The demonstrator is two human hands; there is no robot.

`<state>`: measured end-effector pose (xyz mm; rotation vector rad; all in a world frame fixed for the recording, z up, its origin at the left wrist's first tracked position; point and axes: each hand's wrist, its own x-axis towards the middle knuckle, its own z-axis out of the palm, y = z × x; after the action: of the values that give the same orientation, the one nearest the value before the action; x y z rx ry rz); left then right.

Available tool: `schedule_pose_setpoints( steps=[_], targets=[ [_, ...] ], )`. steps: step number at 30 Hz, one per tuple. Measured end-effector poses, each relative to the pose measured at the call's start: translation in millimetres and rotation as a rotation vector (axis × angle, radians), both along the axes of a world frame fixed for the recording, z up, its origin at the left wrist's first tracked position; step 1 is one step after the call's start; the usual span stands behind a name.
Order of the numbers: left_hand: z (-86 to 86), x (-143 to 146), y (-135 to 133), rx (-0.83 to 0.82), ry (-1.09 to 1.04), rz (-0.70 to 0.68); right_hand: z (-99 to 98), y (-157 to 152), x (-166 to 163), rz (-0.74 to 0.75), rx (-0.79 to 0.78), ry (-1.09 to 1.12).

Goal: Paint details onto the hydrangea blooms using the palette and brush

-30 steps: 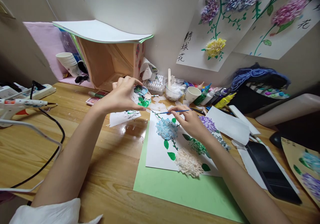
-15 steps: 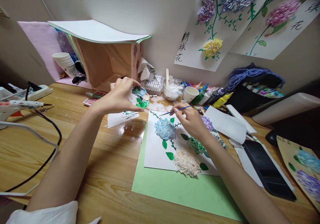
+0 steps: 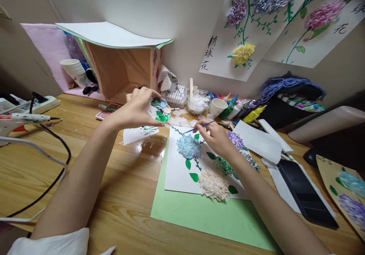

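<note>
My left hand (image 3: pixel 137 108) is closed round a small paint palette (image 3: pixel 160 110) smeared with green and blue, held above the desk. My right hand (image 3: pixel 217 137) pinches a thin blue paintbrush (image 3: pixel 199 127), its tip pointing left over the top of a white sheet (image 3: pixel 178 171). That sheet carries a blue paper flower (image 3: pixel 188 146), a cream one (image 3: pixel 213 184), a green one, a purple one and painted green leaves. It lies on a light green paper (image 3: pixel 199 217).
A glue gun (image 3: pixel 19 119) with cables lies at the left. A wooden box (image 3: pixel 122 70) under a paper stack stands behind, with paper cups (image 3: pixel 74 69), a white cup (image 3: pixel 219 106), paint bottles (image 3: pixel 242 110), a bowl. A black tablet (image 3: pixel 305 196) lies at the right.
My right hand and the brush have shifted slightly, the brush tip staying over the sheet's top edge. My left hand still holds the palette in place.
</note>
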<state>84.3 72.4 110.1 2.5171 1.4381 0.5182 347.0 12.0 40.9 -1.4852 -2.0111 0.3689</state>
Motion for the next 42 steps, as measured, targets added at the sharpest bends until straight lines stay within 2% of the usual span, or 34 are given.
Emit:
schedule_pose_setpoints(
  steps=[20, 25, 29, 32, 35, 38, 42],
  targets=[
    [-5.1, -1.6, 3.5, 0.015, -0.024, -0.004, -3.0, 2.8, 1.9, 0.005, 0.034, 0.009],
    [-5.4, -1.5, 4.3, 0.024, -0.018, 0.0, 1.5, 1.3, 2.0, 0.006, 0.059, 0.065],
    [-9.6, 2.2, 6.3, 0.015, -0.003, -0.005, 17.0, -2.1, 9.3, -0.031, 0.185, 0.189],
    [-10.9, 4.6, 7.1, 0.01, 0.001, 0.004, 37.7, -7.4, 23.5, -0.074, 0.308, 0.304],
    [-5.0, 2.2, 3.6, 0.072, -0.016, 0.051, 60.9, -15.3, 43.9, -0.114, 0.413, 0.443],
    [5.5, -1.7, -6.3, 0.188, -0.052, 0.093, 80.7, -25.5, 64.5, -0.118, 0.429, 0.567],
    [12.9, 5.0, -22.2, 0.242, -0.175, 0.114, 99.7, -42.8, 84.9, -0.105, 0.451, 0.699]
  ],
)
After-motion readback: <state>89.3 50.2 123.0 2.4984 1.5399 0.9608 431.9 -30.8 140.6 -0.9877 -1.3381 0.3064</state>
